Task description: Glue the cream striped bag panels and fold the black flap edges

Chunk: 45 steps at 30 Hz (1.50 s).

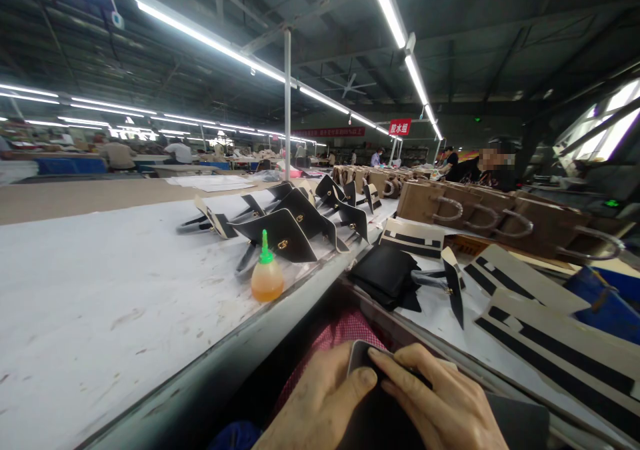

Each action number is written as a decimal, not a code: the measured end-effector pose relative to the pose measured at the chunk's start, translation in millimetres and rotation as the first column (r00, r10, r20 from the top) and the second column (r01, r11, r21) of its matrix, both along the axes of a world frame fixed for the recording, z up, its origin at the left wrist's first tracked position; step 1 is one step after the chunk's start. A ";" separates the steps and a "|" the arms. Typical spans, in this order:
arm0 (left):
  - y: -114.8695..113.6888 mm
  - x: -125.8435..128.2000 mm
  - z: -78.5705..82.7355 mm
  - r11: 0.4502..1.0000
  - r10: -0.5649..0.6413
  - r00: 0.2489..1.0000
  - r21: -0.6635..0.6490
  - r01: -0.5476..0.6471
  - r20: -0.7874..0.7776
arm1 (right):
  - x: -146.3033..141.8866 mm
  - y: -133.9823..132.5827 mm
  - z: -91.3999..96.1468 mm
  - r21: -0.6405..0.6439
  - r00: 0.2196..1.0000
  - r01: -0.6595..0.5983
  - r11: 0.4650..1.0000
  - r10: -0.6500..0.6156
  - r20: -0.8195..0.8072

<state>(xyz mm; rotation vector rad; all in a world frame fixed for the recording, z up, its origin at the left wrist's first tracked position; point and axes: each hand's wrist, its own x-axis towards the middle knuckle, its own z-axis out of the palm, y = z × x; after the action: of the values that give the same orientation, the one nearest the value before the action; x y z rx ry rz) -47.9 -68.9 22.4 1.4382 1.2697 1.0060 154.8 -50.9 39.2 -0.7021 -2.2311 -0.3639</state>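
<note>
Low in the view, over my lap, a black leather-like panel (383,413) with a pale edge is held between both hands. My left hand (320,397) grips its near left side, thumb pressed on the black face. Fingers of my right hand (440,390) are bent over the panel's top edge and press on it. The part below my right hand is mostly hidden. On the white table to the left stands a glue bottle (267,283) with a green nozzle and amber liquid. Behind it are several black bag panels (277,237) with gold clasps and handles.
To the right, a lower surface bears a stack of black pieces (387,273), a handle panel (454,287) and beige panels with black strips (565,343). Brown bags with wrapped handles (520,220) line up behind. The white table's edge (210,363) runs close on my left. Co-workers are farther back.
</note>
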 end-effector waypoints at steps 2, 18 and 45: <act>4.8 3.5 -1.2 0.997 -0.003 1.000 0.072 0.004 -0.021 | -3.0 1.2 1.6 0.018 1.000 0.017 1.000 -0.017 -0.009; 0.2 -7.5 0.9 0.879 0.141 0.987 0.469 -0.088 -0.077 | -7.3 -6.7 0.9 -0.092 0.897 0.172 0.981 -0.194 -0.397; -6.3 -19.6 -8.0 0.892 0.209 0.970 0.429 -0.139 -0.121 | 8.1 9.3 -10.7 -0.178 0.845 0.283 0.943 -0.332 -0.419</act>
<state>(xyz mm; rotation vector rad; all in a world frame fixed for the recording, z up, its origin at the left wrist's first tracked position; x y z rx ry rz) -67.5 -75.2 14.4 1.7865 1.3762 1.3679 162.9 -41.6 28.5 -1.0925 -1.7117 -0.2082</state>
